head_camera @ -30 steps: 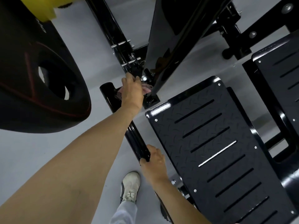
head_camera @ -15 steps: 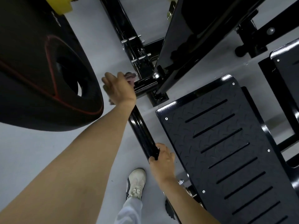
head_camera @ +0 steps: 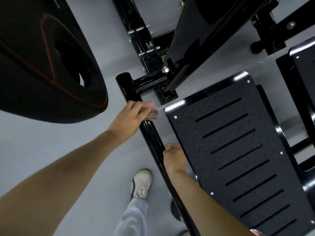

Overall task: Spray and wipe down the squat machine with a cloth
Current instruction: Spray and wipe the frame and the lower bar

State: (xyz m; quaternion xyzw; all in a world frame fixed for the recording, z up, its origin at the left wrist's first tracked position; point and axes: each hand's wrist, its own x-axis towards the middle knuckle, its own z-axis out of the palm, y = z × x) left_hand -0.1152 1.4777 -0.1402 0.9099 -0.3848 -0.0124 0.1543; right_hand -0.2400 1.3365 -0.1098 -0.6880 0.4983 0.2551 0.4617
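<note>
The squat machine's black round bar [head_camera: 150,133] runs from upper left toward the bottom, beside its ridged black foot plate [head_camera: 238,150]. My left hand [head_camera: 129,120] wraps a pink cloth [head_camera: 152,113] around the bar a little below its capped top end. Only the cloth's edge shows past my fingers. My right hand [head_camera: 173,159] grips the same bar lower down, fingers curled over its right side. No spray bottle is in view.
A large black weight plate with a red line [head_camera: 51,57] hangs at upper left, close to my left arm. A second foot plate [head_camera: 303,74] and frame bars stand at right. My white shoe [head_camera: 142,184] is on the grey floor [head_camera: 51,142].
My left hand with the cloth slid from the bar's top end down along the bar toward me. The right hand kept its grip lower on the bar.
</note>
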